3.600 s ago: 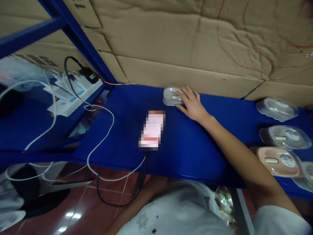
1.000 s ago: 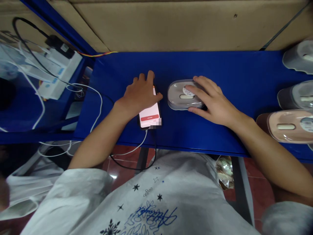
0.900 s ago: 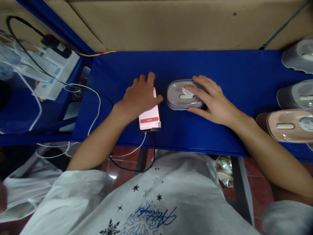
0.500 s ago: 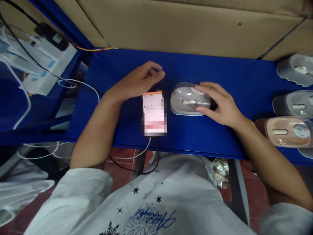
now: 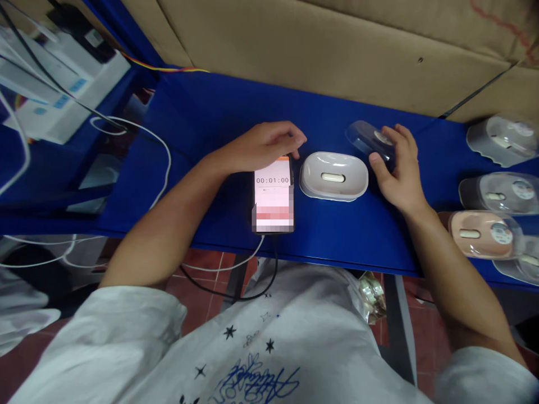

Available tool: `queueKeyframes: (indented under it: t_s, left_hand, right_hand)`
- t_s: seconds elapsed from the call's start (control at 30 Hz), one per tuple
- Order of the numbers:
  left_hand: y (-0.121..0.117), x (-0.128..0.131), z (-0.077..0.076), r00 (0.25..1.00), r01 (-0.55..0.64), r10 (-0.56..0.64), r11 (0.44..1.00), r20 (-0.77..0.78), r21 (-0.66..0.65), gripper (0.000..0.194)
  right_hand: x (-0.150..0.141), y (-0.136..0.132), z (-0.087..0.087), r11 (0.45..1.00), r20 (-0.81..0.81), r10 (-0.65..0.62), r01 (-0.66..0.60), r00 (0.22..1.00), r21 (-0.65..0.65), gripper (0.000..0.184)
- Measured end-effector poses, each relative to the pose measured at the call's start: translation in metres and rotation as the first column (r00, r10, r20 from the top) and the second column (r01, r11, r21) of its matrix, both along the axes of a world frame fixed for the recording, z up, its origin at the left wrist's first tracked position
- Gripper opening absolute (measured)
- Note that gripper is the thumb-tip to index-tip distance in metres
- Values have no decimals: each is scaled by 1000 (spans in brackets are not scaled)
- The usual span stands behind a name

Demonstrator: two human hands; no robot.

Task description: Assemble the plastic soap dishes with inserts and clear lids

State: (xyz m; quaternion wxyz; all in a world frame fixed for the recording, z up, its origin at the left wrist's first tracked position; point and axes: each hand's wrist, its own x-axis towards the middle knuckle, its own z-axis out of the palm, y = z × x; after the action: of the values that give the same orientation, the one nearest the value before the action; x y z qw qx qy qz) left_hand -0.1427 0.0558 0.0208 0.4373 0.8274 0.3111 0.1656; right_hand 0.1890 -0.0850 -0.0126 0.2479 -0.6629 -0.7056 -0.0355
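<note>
Over blue tabletop [image 5: 337, 235], left hand [image 5: 273, 143] is loosely curled; right hand [image 5: 402, 163] grips clear lid [image 5: 360, 134].

The table [image 5: 337, 233] is blue, the dish [image 5: 337, 161] pale grey with a cream strip [image 5: 332, 178], the cardboard [image 5: 295, 45] tan, the shirt [image 5: 309, 314] white with black stars [image 5: 229, 332] and blue scrawl [image 5: 255, 373].

A black adapter [image 5: 82, 32] sits on a white power strip [image 5: 100, 83] near brown cardboard [image 5: 295, 50].
</note>
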Motion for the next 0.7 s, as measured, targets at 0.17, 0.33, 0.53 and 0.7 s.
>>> queueKeyframes:
  t_s: [0.17,0.33,0.53,0.7]
  left_hand:
    - [-22,-2,17,996,24,8,937,-90,350,65]
    - [-47,2,21,979,147,-56,858,-195,493,96]
    - [-60,5,8,958,240,-111,819,-266,521,90]
    - [-65,8,13,964,216,-79,792,-255,571,87]
  right_hand:
    - [-31,-23,33,953,110,298,-301,948,11,43]
    - [-51,-29,29,892,123,449,-437,885,-114,54]
    - [-60,-28,23,878,76,475,-465,877,-114,51]
    - [-64,-31,27,865,91,498,-487,862,-121,45]
